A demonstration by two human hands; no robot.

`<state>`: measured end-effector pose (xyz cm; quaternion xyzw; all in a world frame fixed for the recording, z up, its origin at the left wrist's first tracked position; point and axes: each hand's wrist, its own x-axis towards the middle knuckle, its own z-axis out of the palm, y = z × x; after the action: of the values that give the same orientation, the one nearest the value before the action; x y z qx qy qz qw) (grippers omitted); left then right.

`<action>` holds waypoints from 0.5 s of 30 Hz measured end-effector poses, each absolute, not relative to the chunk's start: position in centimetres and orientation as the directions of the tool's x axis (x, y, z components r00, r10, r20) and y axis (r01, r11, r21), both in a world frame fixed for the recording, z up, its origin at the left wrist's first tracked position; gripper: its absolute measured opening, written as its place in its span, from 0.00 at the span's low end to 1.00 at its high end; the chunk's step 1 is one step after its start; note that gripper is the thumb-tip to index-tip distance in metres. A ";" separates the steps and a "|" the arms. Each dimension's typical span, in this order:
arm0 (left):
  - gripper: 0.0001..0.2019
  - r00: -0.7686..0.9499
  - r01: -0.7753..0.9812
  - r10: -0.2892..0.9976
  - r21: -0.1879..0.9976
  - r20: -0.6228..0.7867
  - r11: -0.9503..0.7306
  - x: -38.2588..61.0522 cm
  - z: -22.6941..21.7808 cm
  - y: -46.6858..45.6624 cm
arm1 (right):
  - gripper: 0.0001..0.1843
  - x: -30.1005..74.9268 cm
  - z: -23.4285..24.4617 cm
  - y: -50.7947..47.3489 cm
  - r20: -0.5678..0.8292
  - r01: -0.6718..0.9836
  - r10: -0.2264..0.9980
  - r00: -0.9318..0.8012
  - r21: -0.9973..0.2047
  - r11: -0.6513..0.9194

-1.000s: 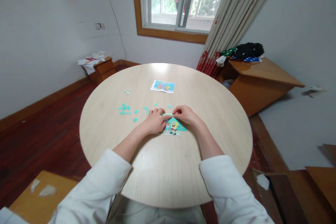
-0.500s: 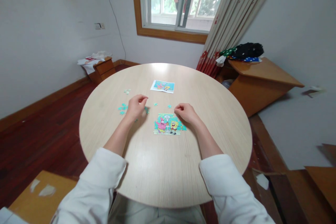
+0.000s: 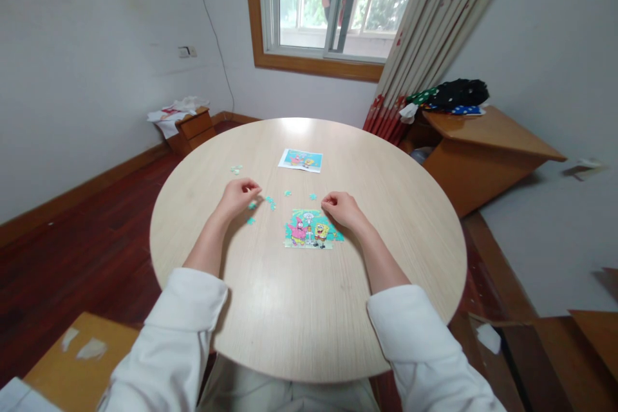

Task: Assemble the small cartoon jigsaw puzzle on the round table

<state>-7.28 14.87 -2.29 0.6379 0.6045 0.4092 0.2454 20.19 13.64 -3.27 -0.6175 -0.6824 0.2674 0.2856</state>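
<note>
A partly joined cartoon jigsaw puzzle (image 3: 309, 232) lies in front of me on the round table (image 3: 290, 309). It shows a pink starfish, a pale squid figure and a yellow sponge. Just beyond its upper right edge is my right hand (image 3: 342, 208), fingers closed in a pinch, with a loose turquoise puzzle piece (image 3: 313, 197) on the table beside the fingertips. My left hand (image 3: 236, 196) hovers over the left part of the table, also pinched. Turquoise loose pieces (image 3: 271, 203) lie right of it. Whatever either pinch holds, if anything, is too small to see.
A printed reference picture (image 3: 300, 160) lies behind the puzzle. Pale loose pieces (image 3: 236, 170) sit at the far left, and a single piece (image 3: 288, 193) lies between the hands. Right of the table stands a wooden desk (image 3: 487, 132) with clothes (image 3: 458, 95) on it.
My left hand has moved left and slightly toward me, uncovering turquoise pieces to its right and covering those at its left. The right hand stays at the puzzle's upper right edge.
</note>
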 end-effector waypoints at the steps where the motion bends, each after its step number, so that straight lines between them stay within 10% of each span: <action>1: 0.09 0.009 0.618 0.976 0.766 0.218 -0.176 -7.0 -2.4 14.8 | 0.07 20.1 -3.2 13.6 0.059 0.693 0.995 -0.076 -0.715 0.095; 15: 0.11 0.305 0.846 0.949 0.435 0.077 -0.307 -6.0 -2.8 14.6 | 0.08 19.9 -2.9 13.5 0.066 0.717 0.995 -0.077 -0.690 0.101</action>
<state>-6.02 14.62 -2.81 0.7920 0.5668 0.1621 0.1588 19.92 13.50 -2.91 -0.6209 -0.6891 0.2526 0.2754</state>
